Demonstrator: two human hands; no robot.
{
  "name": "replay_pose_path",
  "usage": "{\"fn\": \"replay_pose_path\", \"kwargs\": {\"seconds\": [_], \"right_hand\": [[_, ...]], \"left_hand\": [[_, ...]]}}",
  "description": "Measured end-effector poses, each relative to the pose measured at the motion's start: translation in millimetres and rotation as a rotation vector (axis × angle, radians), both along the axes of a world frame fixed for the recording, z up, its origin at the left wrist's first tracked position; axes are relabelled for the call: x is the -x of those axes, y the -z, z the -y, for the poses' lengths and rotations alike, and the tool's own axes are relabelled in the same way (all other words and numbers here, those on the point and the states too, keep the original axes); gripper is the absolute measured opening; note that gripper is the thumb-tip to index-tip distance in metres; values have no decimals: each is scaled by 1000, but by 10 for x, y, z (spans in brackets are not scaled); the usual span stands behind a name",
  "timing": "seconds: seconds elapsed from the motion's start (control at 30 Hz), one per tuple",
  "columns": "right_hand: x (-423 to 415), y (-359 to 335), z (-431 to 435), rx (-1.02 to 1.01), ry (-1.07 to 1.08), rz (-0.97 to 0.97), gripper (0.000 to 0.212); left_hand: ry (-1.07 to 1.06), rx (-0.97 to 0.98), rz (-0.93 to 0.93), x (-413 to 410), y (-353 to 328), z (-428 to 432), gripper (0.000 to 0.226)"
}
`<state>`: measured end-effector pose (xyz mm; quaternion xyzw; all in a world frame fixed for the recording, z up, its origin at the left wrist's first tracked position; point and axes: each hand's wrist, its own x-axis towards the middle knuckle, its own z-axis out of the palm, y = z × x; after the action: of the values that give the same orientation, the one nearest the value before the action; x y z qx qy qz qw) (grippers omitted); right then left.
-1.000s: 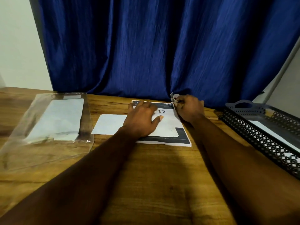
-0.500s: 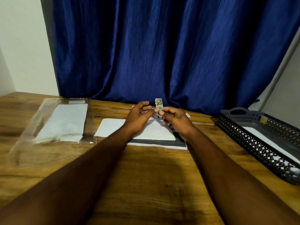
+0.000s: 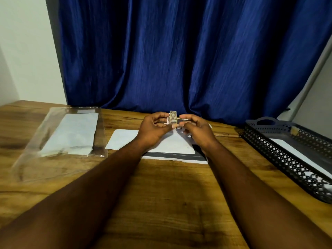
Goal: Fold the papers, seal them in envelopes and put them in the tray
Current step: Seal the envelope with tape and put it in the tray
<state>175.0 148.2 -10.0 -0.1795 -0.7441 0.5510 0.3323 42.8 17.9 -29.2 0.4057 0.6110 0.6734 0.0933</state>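
Fingers (image 3: 166,116) of both hands pinched on small stamp (image 3: 173,117), raised above white envelope (image 3: 172,143) on tabletop (image 3: 161,194).

A wood-grain bench (image 3: 161,194) with a soft sheen carries matt white paper envelopes (image 3: 167,142), a glossy clear plastic sleeve (image 3: 53,141) left of the hands, and a dark perforated tray (image 3: 287,155), seemingly matt plastic, to their right; behind the hands hangs crinkled blue cloth, a curtain (image 3: 179,60) faintly lustrous
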Motion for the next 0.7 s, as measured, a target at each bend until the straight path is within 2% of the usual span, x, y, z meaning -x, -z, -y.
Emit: {"fn": "replay_pose_path", "kwargs": {"seconds": [0.13,0.23,0.37,0.7], "right_hand": [[-12,-49,-28,13,-9,-30,29],[36,-9,9,-49,-67,-59,27],[70,38,-9,-148,-20,-47,16],[-35,-107,-10,82,-49,-52,13]], "left_hand": [[-18,27,-123,3,50,4,47],[-17,37,-144,3,69,-3,47],[-51,82,-128,26,85,-4,49],[-149,92,-76,8,81,20,47]]}}
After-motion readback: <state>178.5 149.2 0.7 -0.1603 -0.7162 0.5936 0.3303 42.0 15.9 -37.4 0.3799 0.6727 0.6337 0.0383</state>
